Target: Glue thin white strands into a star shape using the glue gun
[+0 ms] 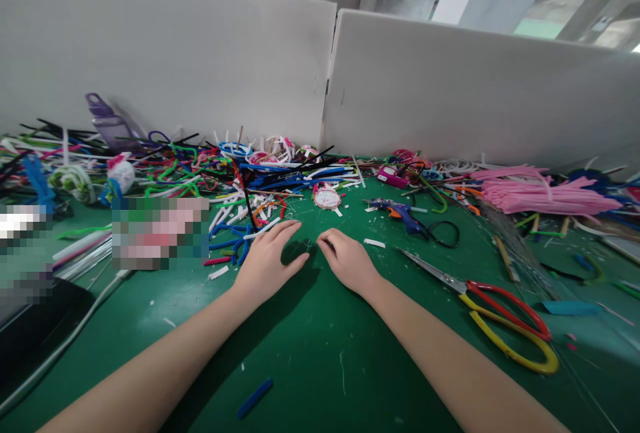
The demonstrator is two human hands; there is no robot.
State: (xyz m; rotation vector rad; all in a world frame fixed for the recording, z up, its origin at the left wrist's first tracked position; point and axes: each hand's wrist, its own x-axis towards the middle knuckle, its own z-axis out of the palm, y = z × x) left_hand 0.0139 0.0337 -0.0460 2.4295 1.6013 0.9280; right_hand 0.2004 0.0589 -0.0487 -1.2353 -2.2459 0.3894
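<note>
Both my hands rest on the green mat (310, 353) near its middle. My left hand (270, 260) lies palm down with fingers stretched toward the right, tips close to a pile of cut pipe cleaners (250, 220). My right hand (345, 260) is curled, fingertips pinched together at the mat, on something too thin to make out. The two hands are a few centimetres apart. A small round pink-rimmed piece (327, 198) lies just beyond them.
Red-and-yellow-handled scissors (500, 313) lie to the right. A blue glue gun (400, 212) and a bundle of pink pipe cleaners (540, 193) sit further back. A purple bottle (107, 120) leans at the white partition (200, 66). A blue scrap (255, 398) lies near me.
</note>
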